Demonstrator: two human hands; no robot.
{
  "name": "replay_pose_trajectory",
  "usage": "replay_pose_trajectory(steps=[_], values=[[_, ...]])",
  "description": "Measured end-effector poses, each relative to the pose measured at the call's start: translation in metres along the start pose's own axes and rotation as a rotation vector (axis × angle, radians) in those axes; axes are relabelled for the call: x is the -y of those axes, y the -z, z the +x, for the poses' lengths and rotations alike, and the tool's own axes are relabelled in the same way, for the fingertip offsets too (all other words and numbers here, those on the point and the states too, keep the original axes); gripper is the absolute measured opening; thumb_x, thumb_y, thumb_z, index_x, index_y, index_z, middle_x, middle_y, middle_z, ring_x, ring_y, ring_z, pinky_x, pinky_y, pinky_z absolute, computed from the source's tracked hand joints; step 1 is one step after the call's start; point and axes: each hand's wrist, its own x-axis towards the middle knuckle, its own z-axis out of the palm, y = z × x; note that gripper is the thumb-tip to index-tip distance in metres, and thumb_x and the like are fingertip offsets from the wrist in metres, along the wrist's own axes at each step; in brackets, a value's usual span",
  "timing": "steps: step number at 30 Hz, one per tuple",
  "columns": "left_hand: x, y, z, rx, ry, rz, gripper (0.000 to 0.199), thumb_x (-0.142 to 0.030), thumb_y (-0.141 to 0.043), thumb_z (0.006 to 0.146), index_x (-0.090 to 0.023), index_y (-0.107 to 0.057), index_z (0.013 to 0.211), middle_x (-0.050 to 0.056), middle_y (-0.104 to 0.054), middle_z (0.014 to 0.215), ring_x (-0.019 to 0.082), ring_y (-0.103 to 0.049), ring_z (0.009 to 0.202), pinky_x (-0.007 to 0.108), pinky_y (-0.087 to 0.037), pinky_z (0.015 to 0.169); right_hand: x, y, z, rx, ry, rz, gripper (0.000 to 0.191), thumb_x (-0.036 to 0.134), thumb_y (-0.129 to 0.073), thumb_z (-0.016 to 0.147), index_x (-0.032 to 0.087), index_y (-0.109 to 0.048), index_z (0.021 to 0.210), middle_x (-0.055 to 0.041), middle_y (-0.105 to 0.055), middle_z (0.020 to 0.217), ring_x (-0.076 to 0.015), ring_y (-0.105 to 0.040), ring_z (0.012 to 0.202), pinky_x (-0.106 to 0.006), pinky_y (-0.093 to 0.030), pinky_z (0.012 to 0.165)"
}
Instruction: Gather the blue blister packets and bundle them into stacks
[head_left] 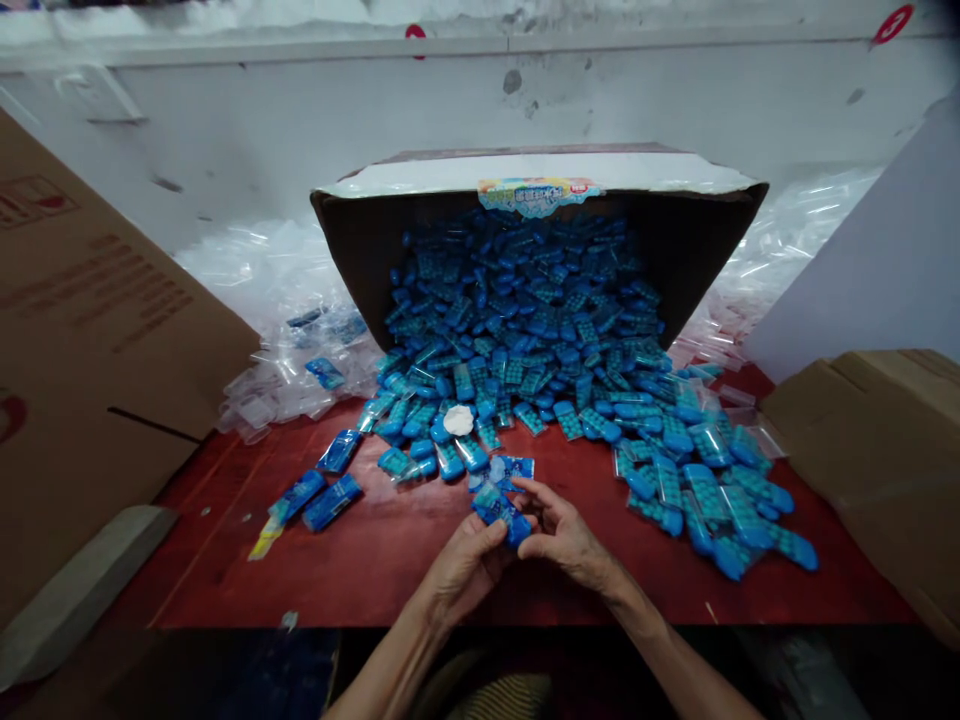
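Observation:
Above the red tabletop, my left hand [465, 565] pinches a small blue printed packet [501, 512] between thumb and fingers. My right hand [574, 545] closes on the packet's right end, its thumb below and its index finger stretched over the top. What the packet contains cannot be made out. Just beyond the fingers lies a flat blue printed wrapper [519, 468]. Small clear cases with blue caps and teal pellets [471, 453] lie close in front. To the left, a few more blue packets [332, 502] rest on the table.
A tipped carton [540, 168] spills a heap of blue-capped cases [525, 310] onto the red table [247, 570]. More cases [705, 490] spread to the right. Clear plastic pieces [262, 390] pile behind. Cardboard boxes [90, 290] flank the left, another box [870, 450] the right.

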Motion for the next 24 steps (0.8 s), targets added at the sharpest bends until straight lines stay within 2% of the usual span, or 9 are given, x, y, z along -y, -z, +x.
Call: replay_pose_trajectory(steps=[4, 9, 13, 18, 22, 24], values=[[0.0, 0.001, -0.001, 0.023, 0.003, -0.016, 0.025, -0.014, -0.049, 0.077, -0.012, -0.056, 0.1, 0.008, -0.066, 0.084, 0.016, -0.06, 0.08, 0.028, -0.043, 0.075, 0.005, -0.005, 0.0, 0.02, -0.028, 0.02, 0.067, 0.02, -0.07, 0.057, 0.027, -0.043, 0.118, -0.0012, -0.054, 0.105, -0.015, -0.056, 0.085, -0.029, -0.044, 0.076], [0.001, -0.002, 0.0, -0.045, -0.048, 0.025, 0.023, -0.017, -0.052, 0.075, -0.011, -0.058, 0.097, 0.008, -0.066, 0.08, 0.016, -0.06, 0.078, 0.024, -0.043, 0.071, 0.014, -0.01, -0.005, -0.064, -0.014, -0.268, 0.068, 0.019, -0.069, 0.059, 0.027, -0.041, 0.121, -0.0024, -0.052, 0.114, -0.0207, -0.047, 0.106, -0.036, -0.036, 0.092], [0.0, -0.001, -0.002, -0.041, -0.016, 0.037, 0.023, -0.016, -0.055, 0.073, -0.011, -0.058, 0.095, 0.009, -0.066, 0.078, 0.016, -0.06, 0.075, 0.024, -0.044, 0.068, 0.014, -0.01, -0.007, -0.025, -0.042, -0.196, 0.07, 0.016, -0.068, 0.06, 0.027, -0.038, 0.122, -0.0024, -0.055, 0.111, -0.0193, -0.052, 0.1, -0.035, -0.039, 0.088], [-0.001, 0.0, -0.001, -0.029, -0.015, 0.042, 0.023, -0.018, -0.059, 0.069, -0.013, -0.059, 0.091, 0.007, -0.066, 0.075, 0.016, -0.061, 0.071, 0.024, -0.044, 0.064, 0.009, -0.013, -0.005, 0.005, -0.039, -0.08, 0.069, 0.015, -0.069, 0.058, 0.028, -0.04, 0.12, -0.0022, -0.051, 0.115, -0.0197, -0.05, 0.102, -0.034, -0.04, 0.087], [0.001, 0.003, -0.004, -0.118, -0.049, 0.133, 0.022, -0.023, -0.065, 0.063, -0.01, -0.061, 0.081, 0.007, -0.066, 0.065, 0.014, -0.06, 0.06, 0.022, -0.044, 0.058, 0.006, -0.016, -0.005, 0.081, -0.026, -0.087, 0.067, 0.016, -0.07, 0.058, 0.027, -0.042, 0.118, -0.0014, -0.054, 0.108, -0.0195, -0.05, 0.101, -0.032, -0.039, 0.086], [-0.002, 0.008, -0.01, -0.166, -0.05, 0.157, 0.026, -0.024, -0.068, 0.06, -0.011, -0.06, 0.081, 0.007, -0.066, 0.064, 0.015, -0.06, 0.06, 0.023, -0.045, 0.06, 0.006, -0.013, -0.004, 0.128, -0.043, -0.17, 0.061, 0.017, -0.067, 0.061, 0.027, -0.045, 0.117, -0.0004, -0.057, 0.1, -0.018, -0.052, 0.093, -0.031, -0.04, 0.081]])
